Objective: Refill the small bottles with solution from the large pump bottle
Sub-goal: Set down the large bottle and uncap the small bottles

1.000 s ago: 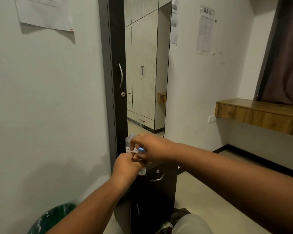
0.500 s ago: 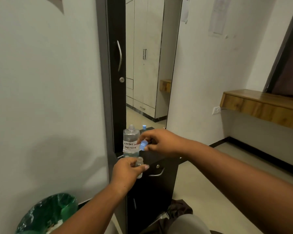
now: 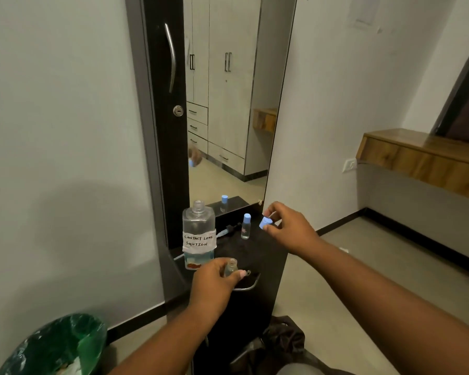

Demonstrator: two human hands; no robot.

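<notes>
A large clear bottle (image 3: pixel 198 234) with a handwritten "contact lens solution" label stands uncapped on the black cabinet top (image 3: pixel 255 247). Its pump head (image 3: pixel 229 229) lies behind it by the mirror. My left hand (image 3: pixel 214 282) grips a small open clear bottle (image 3: pixel 231 266) at the cabinet's front edge. My right hand (image 3: pixel 290 228) pinches that bottle's blue cap (image 3: pixel 264 222) over the right side of the top, apart from the bottle. A second small bottle (image 3: pixel 246 226) with a blue cap stands upright between my hands, further back.
A tall mirror (image 3: pixel 228 104) rises behind the cabinet, beside a dark door panel with a handle. A green-lined bin (image 3: pixel 57 345) stands at the lower left. A wooden shelf (image 3: pixel 423 155) juts from the right wall. A dark bag (image 3: pixel 282 336) lies on the floor.
My right hand has lifted the blue cap off the small bottle and moved it right. My left hand has lowered the open bottle. The view has tilted downward.
</notes>
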